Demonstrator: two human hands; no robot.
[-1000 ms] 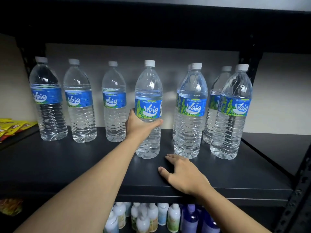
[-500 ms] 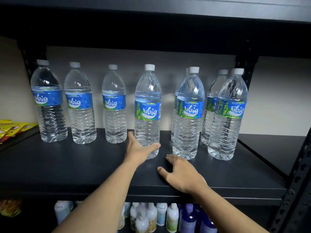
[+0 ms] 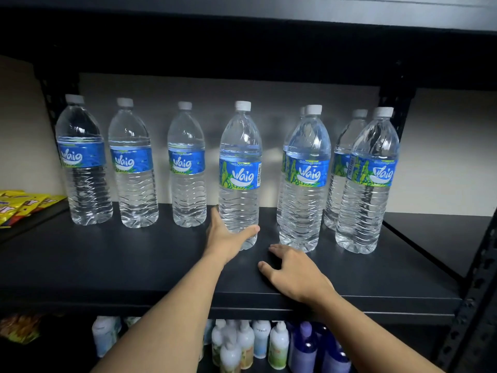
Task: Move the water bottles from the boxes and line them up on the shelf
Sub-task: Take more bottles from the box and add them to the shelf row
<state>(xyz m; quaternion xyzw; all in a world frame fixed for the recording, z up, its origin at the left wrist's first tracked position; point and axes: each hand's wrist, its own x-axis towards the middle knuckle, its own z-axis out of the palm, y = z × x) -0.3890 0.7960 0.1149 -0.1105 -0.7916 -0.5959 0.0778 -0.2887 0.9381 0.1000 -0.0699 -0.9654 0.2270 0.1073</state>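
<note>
A person's left hand (image 3: 228, 239) meets the base of a water bottle (image 3: 239, 170) standing upright near the middle of a dark shelf (image 3: 107, 259). The hand is spread, with the thumb lying across the bottle's near side low down and the fingers reaching up along its left side. The right hand (image 3: 293, 275) rests palm down on the shelf close to the near edge, fingers loosely spread and holding nothing, its fingertips just short of the front-row bottle (image 3: 306, 179) to the right. A second front-row bottle (image 3: 368, 181) stands farther right, and each of the two has another bottle partly hidden behind it. Three bottles (image 3: 133, 168) stand spaced apart in a line toward the far left of the shelf. All carry white caps and blue labels. Yellow snack packets (image 3: 18, 205) lie on the neighbouring shelf at far left, and small white and purple bottles (image 3: 278, 343) crowd the level below.
</note>
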